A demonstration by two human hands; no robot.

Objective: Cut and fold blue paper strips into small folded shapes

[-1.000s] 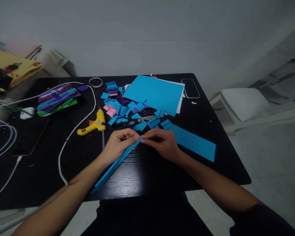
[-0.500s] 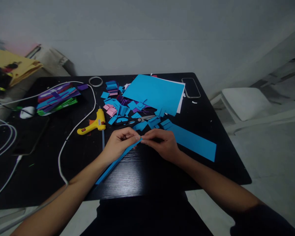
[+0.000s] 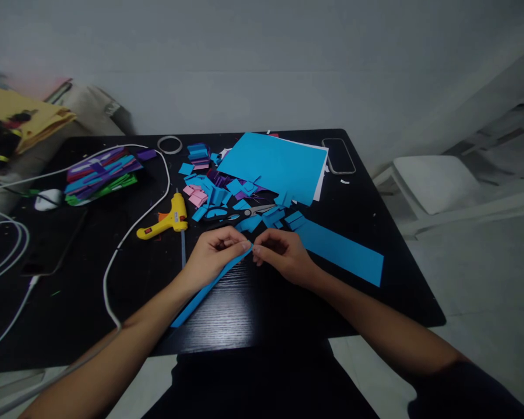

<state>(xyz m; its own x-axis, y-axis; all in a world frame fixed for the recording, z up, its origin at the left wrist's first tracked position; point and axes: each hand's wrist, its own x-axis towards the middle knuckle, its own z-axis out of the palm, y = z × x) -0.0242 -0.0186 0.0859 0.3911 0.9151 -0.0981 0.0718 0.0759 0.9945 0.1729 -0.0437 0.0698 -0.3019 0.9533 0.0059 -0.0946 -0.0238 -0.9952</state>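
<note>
Between the thumb and fingers of my left hand (image 3: 216, 253) is a long blue paper strip (image 3: 201, 299), which slants down toward the table's front edge. My right hand (image 3: 283, 256) pinches at the strip's far end, its fingertips close against the left ones. What exactly lies between the right fingertips is mostly hidden. Just beyond my hands are black-handled scissors (image 3: 244, 214) among many small cut blue paper pieces (image 3: 218, 195). A wider blue paper strip (image 3: 343, 250) lies flat to the right of my right hand.
A yellow glue gun (image 3: 174, 218) with a glue stick lies left of my hands. Blue sheets (image 3: 279, 166), a phone (image 3: 339, 156), a tape ring (image 3: 170, 145) and a bundle of coloured paper (image 3: 102, 174) sit farther back. A white cable (image 3: 111, 273) crosses my left forearm.
My right hand's fingers have curled more and shifted slightly at the strip's end. The left hand stays in place, and the strip has turned very slightly.
</note>
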